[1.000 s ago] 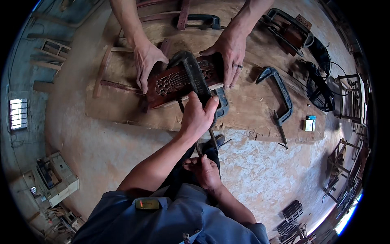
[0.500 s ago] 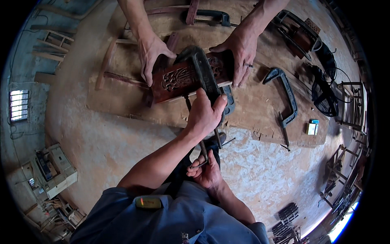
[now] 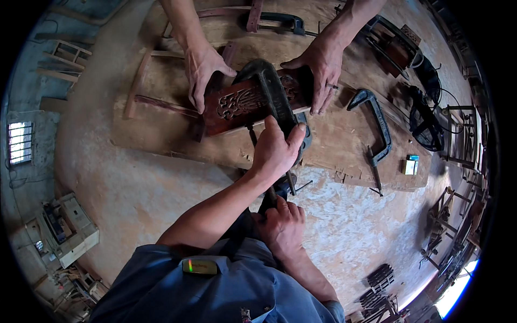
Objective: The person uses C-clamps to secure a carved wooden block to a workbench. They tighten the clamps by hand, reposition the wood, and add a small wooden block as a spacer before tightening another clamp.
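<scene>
A dark G-clamp (image 3: 275, 96) reaches over a reddish-brown carved wooden panel (image 3: 237, 106), its screw pointing toward my body. My left hand (image 3: 276, 149) is closed around the clamp's frame just in front of the panel. Lower down, my right hand (image 3: 283, 225) wraps the outer end of the clamp's screw, back of the hand upward; its fingers hide the turning bar. Across from me, another person's hands steady the panel, one hand (image 3: 203, 74) at its left part and the other hand (image 3: 318, 72) at its right end.
The panel lies over a wooden workbench (image 3: 172, 142). A second G-clamp (image 3: 380, 127) rests to the right, near a small box (image 3: 411, 164). At the far side lie another clamp (image 3: 282, 22) and thin wooden frame pieces (image 3: 141, 81). A black fan-like object (image 3: 427, 121) stands beyond the right.
My right hand has turned over at the screw's end, from palm up with the bar showing to back of hand up. My left hand and the other person's hands keep their holds.
</scene>
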Demonstrator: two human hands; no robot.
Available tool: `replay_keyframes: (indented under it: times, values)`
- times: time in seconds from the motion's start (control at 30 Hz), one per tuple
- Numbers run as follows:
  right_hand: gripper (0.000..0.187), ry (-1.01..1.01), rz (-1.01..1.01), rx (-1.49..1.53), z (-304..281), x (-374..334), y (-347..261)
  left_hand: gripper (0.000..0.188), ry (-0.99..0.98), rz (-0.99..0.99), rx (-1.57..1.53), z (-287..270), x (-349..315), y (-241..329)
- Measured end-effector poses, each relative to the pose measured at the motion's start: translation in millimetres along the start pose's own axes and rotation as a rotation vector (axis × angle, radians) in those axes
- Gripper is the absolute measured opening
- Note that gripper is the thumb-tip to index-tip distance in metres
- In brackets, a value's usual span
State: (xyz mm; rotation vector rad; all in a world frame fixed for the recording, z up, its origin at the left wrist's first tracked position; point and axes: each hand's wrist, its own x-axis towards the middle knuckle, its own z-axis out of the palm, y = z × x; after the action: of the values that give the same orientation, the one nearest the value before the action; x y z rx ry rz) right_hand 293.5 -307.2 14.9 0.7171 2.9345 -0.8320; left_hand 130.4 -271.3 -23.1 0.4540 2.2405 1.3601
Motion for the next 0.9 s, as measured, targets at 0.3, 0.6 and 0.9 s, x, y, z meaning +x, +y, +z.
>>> replay_keyframes:
  times: [0.3,0.6,0.9]
  values:
    - [0.02,0.048,0.06,0.166,-1,7,7,0.052,-0.096,-0.139,-0.047,-8,-1,10]
    - [0.021,-0.168,0.288,0.501,-9,9,29,0.051,-0.082,-0.107,0.028,-9,0,12]
    - [0.037,-0.331,0.475,1.001,5,3,56,0.051,-0.02,-0.006,0.04,-4,1,3]
